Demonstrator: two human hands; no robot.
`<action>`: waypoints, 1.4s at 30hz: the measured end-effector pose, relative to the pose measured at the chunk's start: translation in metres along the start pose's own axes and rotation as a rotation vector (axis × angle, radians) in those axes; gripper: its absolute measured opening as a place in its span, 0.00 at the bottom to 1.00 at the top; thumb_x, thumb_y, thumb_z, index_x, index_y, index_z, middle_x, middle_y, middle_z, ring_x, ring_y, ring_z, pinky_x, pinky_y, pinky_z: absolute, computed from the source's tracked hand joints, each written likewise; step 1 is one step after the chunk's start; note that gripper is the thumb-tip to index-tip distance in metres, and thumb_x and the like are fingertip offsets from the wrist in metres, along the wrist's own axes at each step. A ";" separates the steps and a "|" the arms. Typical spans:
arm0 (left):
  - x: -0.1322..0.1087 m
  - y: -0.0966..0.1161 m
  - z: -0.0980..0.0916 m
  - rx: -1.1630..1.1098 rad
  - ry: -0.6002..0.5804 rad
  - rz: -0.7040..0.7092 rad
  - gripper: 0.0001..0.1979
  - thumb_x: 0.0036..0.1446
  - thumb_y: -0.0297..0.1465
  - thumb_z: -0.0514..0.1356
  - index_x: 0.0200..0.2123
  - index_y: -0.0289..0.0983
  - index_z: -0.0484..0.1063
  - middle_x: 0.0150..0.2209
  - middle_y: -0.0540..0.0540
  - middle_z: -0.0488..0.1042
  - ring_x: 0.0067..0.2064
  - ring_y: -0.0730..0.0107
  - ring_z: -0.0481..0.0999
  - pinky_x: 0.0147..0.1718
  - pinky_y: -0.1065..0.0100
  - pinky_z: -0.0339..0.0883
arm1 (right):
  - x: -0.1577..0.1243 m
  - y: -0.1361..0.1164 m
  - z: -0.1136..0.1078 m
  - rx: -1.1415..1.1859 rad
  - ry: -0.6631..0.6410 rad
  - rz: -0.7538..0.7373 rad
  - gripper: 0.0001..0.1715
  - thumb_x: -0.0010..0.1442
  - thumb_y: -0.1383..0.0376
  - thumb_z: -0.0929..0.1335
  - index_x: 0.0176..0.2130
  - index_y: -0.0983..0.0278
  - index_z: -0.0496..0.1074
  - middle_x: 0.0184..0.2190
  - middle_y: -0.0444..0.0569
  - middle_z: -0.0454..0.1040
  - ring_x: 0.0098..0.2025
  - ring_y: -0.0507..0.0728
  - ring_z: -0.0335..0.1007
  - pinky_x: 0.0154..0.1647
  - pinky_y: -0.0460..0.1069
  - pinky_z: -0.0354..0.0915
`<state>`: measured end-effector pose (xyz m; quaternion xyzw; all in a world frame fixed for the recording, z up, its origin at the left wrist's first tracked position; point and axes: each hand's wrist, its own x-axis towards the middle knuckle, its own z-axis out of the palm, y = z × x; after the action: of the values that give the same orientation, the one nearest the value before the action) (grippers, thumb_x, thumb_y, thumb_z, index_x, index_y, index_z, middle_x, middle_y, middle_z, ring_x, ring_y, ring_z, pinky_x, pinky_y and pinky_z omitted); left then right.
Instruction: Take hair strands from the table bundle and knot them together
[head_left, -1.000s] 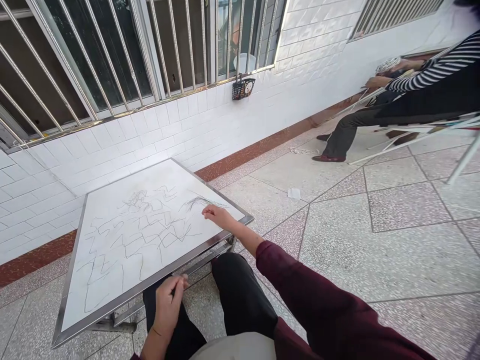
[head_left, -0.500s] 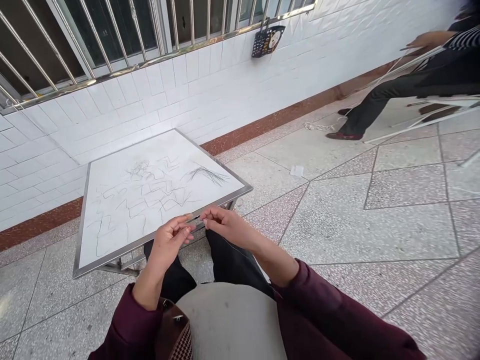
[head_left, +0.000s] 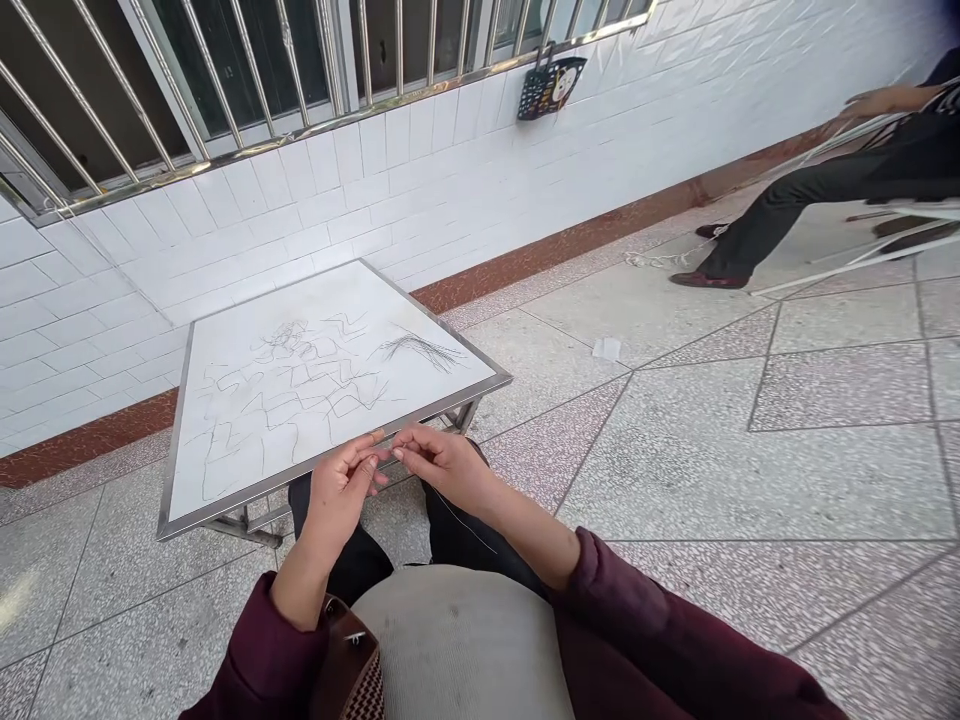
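Observation:
Just in front of the table's near edge, my left hand (head_left: 345, 480) is closed, thumb against the fingertips. Close beside it on the right, my right hand (head_left: 442, 465) pinches with thumb and index finger. A thin wire (head_left: 465, 515) trails from below my right hand over the dark trousers; its other end is hidden among the fingers. Both hands appear to be on this strand. On the white table (head_left: 360, 290) lie several bent thin wires (head_left: 292, 395), some tangled at the back. A sheaf of straighter dark wires (head_left: 424, 350) lies at the right.
A tiled wall (head_left: 322, 205) with a barred window stands behind the table. A patterned bag (head_left: 551, 88) hangs from the bars. At the right, another person (head_left: 802, 205) sits by a white frame. A white scrap (head_left: 606, 348) and pale cord (head_left: 660, 260) lie on the floor.
My hands have come slightly closer together, the right one shifting left. More of the trailing wire shows below my right hand. The whole view has shifted slightly.

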<state>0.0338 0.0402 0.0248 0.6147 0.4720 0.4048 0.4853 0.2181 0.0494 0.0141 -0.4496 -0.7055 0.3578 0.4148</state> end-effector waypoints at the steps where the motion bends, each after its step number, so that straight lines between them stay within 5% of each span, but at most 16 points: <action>1: 0.000 -0.001 0.000 0.017 0.010 0.002 0.18 0.62 0.35 0.56 0.54 0.38 0.72 0.44 0.42 0.80 0.31 0.70 0.79 0.29 0.70 0.72 | -0.001 0.001 0.002 -0.026 0.008 -0.011 0.08 0.63 0.62 0.64 0.36 0.61 0.71 0.20 0.39 0.63 0.21 0.49 0.53 0.23 0.45 0.51; 9: -0.001 -0.008 -0.003 0.261 0.023 0.077 0.19 0.62 0.32 0.55 0.55 0.45 0.71 0.39 0.50 0.82 0.37 0.65 0.81 0.43 0.63 0.72 | -0.002 0.012 0.013 -0.173 -0.005 -0.098 0.06 0.63 0.64 0.63 0.37 0.60 0.70 0.29 0.45 0.74 0.29 0.53 0.68 0.31 0.47 0.62; 17: -0.001 -0.007 -0.012 -0.013 0.169 -0.050 0.20 0.60 0.38 0.58 0.54 0.37 0.71 0.40 0.43 0.82 0.34 0.64 0.81 0.37 0.65 0.73 | -0.005 0.014 0.019 0.050 -0.038 0.002 0.08 0.62 0.58 0.66 0.37 0.60 0.70 0.28 0.45 0.72 0.29 0.53 0.66 0.30 0.48 0.62; 22: 0.001 -0.008 -0.018 -0.091 0.118 -0.065 0.21 0.58 0.38 0.61 0.53 0.37 0.72 0.40 0.41 0.82 0.40 0.62 0.81 0.43 0.62 0.72 | -0.006 0.012 0.025 0.050 -0.049 -0.012 0.09 0.63 0.58 0.65 0.35 0.60 0.71 0.27 0.45 0.71 0.28 0.53 0.64 0.29 0.48 0.60; 26: -0.002 -0.003 -0.028 0.078 0.041 -0.005 0.20 0.60 0.35 0.59 0.55 0.41 0.71 0.43 0.43 0.81 0.46 0.61 0.79 0.50 0.60 0.68 | -0.006 0.010 0.024 0.024 -0.055 -0.042 0.09 0.63 0.59 0.64 0.36 0.61 0.72 0.29 0.46 0.72 0.30 0.54 0.64 0.30 0.48 0.60; 32: -0.007 0.006 -0.033 0.218 -0.063 -0.042 0.20 0.61 0.34 0.56 0.56 0.46 0.70 0.46 0.46 0.80 0.38 0.64 0.81 0.41 0.64 0.71 | -0.006 0.010 0.026 0.004 -0.074 -0.084 0.09 0.64 0.60 0.65 0.35 0.61 0.73 0.29 0.46 0.72 0.30 0.53 0.65 0.31 0.48 0.61; 42: 0.000 0.000 -0.042 0.000 0.213 -0.146 0.18 0.52 0.30 0.60 0.48 0.36 0.74 0.32 0.47 0.79 0.29 0.70 0.79 0.26 0.73 0.66 | -0.011 0.013 0.032 -0.010 -0.132 -0.080 0.09 0.63 0.60 0.65 0.35 0.60 0.73 0.31 0.47 0.74 0.32 0.55 0.68 0.34 0.50 0.64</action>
<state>-0.0065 0.0490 0.0334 0.5319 0.5645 0.4315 0.4607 0.1960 0.0395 -0.0130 -0.3984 -0.7504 0.3663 0.3794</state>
